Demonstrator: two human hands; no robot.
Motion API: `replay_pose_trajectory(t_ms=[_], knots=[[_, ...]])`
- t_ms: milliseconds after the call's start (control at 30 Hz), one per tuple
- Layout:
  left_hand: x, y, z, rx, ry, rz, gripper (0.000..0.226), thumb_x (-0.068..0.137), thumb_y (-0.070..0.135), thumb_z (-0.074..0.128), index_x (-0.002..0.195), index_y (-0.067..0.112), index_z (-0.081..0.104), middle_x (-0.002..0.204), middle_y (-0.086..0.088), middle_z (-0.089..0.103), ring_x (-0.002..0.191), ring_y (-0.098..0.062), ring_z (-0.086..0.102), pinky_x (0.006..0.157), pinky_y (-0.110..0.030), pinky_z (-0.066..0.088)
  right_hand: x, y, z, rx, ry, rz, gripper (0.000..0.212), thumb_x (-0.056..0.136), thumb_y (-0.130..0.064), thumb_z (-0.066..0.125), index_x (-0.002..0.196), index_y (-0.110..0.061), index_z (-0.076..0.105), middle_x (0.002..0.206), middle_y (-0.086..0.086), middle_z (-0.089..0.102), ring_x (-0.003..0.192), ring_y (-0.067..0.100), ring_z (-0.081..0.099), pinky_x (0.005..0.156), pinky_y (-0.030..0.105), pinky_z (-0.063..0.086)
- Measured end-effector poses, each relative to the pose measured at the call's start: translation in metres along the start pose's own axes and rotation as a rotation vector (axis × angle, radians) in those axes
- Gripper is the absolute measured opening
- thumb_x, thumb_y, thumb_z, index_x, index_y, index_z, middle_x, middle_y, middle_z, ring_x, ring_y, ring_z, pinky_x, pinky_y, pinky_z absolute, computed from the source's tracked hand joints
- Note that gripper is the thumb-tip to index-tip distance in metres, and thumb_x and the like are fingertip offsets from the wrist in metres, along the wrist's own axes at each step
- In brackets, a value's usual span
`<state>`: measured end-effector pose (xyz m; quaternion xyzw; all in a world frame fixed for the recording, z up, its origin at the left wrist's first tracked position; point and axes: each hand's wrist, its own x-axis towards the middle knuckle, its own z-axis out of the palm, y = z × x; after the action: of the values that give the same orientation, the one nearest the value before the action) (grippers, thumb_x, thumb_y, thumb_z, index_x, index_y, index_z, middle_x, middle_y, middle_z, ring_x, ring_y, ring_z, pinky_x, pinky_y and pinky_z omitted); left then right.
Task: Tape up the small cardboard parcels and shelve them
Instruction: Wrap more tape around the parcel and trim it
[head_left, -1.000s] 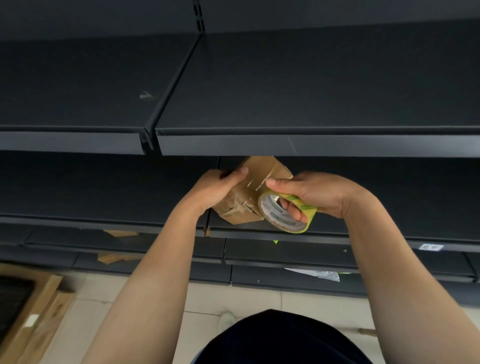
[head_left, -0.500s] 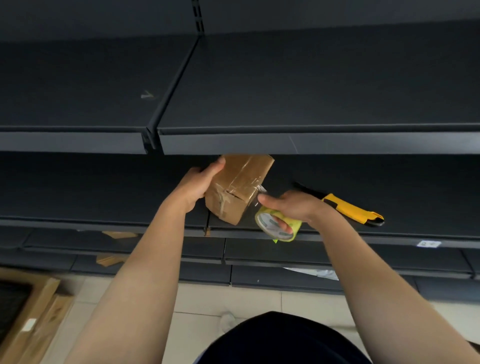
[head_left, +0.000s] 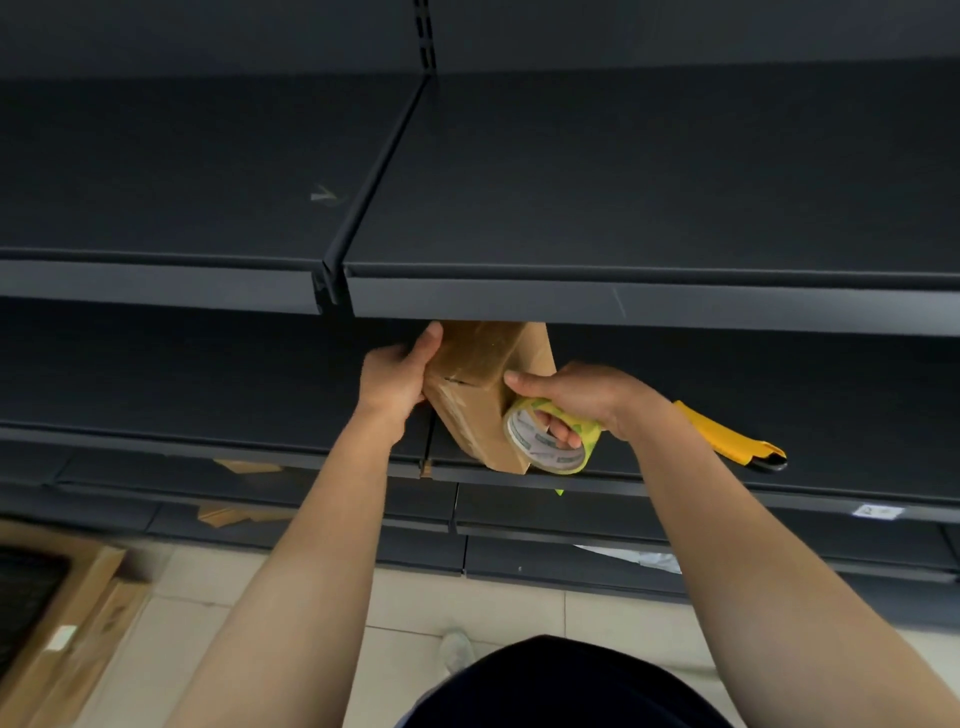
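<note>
At the lower left of the frame I see flat cardboard sheets (head_left: 62, 623) lying on the tiled floor, and a few cardboard scraps (head_left: 244, 514) on the low dark shelves just above them; none of it matters to the step in hand. Moving toward the centre, my left hand (head_left: 395, 384) is closed on the left side of the parcel (head_left: 478, 395), thumb up along its upper edge and fingers hidden behind it, I judge so as to brace the parcel against the pull of the tape. The parcel sits at the middle of the frame, tilted on one lower corner at the front lip of the middle shelf (head_left: 727, 483), its top tucked under the edge of the upper shelf (head_left: 623, 306); some tape already shines across its near faces. Just right of it, my right hand (head_left: 587, 400) holds the tape roll (head_left: 550, 441), fingers hooked through the core and the thumb stretched out to press on the parcel's near corner, which I read as pinning the strip down while the roll runs along the side. Whether the strip is still joined to the roll I cannot tell. Farther right, a yellow knife (head_left: 727, 436) lies on the same shelf, near my wrist and easy to reach for cutting the tape.
</note>
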<state>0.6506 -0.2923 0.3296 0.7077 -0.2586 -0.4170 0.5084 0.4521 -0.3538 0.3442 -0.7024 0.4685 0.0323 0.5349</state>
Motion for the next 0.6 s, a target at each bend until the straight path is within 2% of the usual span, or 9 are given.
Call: replay_pose_trajectory(t_ms=[67,100,167,233,267,367,467,533,600], knots=[[-0.006,0.0,0.008,0.191,0.133,0.188,0.035,0.086,0.049,0.062,0.084,0.014,0.063,0.081,0.0,0.067,0.079,-0.014,0.067,0.068,-0.029,0.055,0.001,0.001,0.001,-0.021,-0.006,0.007,0.075,0.08,-0.076,0.043,0.057,-0.007,0.058,0.056,0.012,0.056,0.038,0.007,0.051,0.071,0.025,0.038],[-0.011,-0.001,0.013,0.251,0.135,0.22,0.04,0.084,0.054,0.061,0.092,0.015,0.063,0.087,0.001,0.066,0.083,-0.013,0.065,0.066,-0.025,0.051,0.001,0.003,0.002,-0.035,-0.012,0.006,0.077,0.079,-0.077,0.043,0.064,-0.004,0.061,0.059,0.014,0.056,0.038,0.005,0.052,0.072,0.025,0.039],[-0.019,-0.004,0.022,0.302,0.053,0.186,0.071,0.072,0.066,0.066,0.121,0.016,0.052,0.113,0.002,0.059,0.099,-0.013,0.059,0.078,-0.024,0.047,-0.001,0.007,0.002,-0.052,-0.017,0.005,0.08,0.078,-0.079,0.041,0.07,-0.003,0.062,0.058,0.012,0.056,0.039,0.004,0.053,0.076,0.027,0.04],[-0.022,-0.006,0.026,0.299,0.01,0.137,0.1,0.062,0.066,0.073,0.141,0.02,0.031,0.13,0.003,0.04,0.11,-0.013,0.047,0.089,-0.028,0.041,-0.003,0.011,0.001,-0.045,-0.021,0.011,0.078,0.076,-0.081,0.042,0.062,-0.006,0.06,0.053,0.008,0.056,0.04,0.007,0.052,0.079,0.028,0.043],[-0.024,-0.005,0.028,0.29,0.012,0.133,0.105,0.062,0.064,0.075,0.144,0.023,0.023,0.135,0.001,0.034,0.114,-0.015,0.043,0.09,-0.028,0.038,-0.004,0.013,0.001,-0.035,-0.023,0.013,0.077,0.074,-0.081,0.042,0.058,-0.008,0.058,0.05,0.007,0.055,0.04,0.009,0.052,0.081,0.028,0.044],[-0.029,-0.004,0.033,0.315,0.079,0.217,0.1,0.066,0.057,0.076,0.142,0.019,0.022,0.139,-0.005,0.027,0.125,-0.024,0.039,0.095,-0.032,0.04,-0.007,0.017,0.002,0.024,-0.011,-0.005,0.076,0.072,-0.082,0.044,0.06,-0.008,0.059,0.049,0.005,0.057,0.042,0.011,0.052,0.086,0.028,0.046],[-0.037,-0.004,0.038,0.414,0.196,0.408,0.074,0.071,0.052,0.075,0.122,0.013,0.039,0.125,-0.007,0.035,0.116,-0.027,0.042,0.091,-0.04,0.047,-0.011,0.025,0.005,0.12,0.04,-0.055,0.063,0.083,-0.069,0.05,0.064,-0.011,0.063,0.055,0.005,0.062,0.047,0.013,0.057,0.083,0.032,0.052],[-0.041,-0.005,0.042,0.457,0.196,0.463,0.061,0.073,0.053,0.072,0.111,0.015,0.043,0.117,-0.003,0.037,0.107,-0.024,0.047,0.082,-0.036,0.049,-0.016,0.032,0.008,0.233,0.034,-0.094,0.049,0.088,-0.055,0.055,0.075,-0.01,0.067,0.06,0.005,0.064,0.051,0.015,0.058,0.078,0.033,0.055],[-0.04,-0.005,0.045,0.472,0.175,0.498,0.056,0.075,0.053,0.071,0.109,0.017,0.045,0.115,0.003,0.035,0.102,-0.017,0.047,0.076,-0.027,0.046,-0.02,0.039,0.012,0.361,0.011,-0.105,0.04,0.09,-0.047,0.058,0.081,-0.009,0.067,0.064,0.006,0.065,0.054,0.016,0.059,0.068,0.03,0.054]])
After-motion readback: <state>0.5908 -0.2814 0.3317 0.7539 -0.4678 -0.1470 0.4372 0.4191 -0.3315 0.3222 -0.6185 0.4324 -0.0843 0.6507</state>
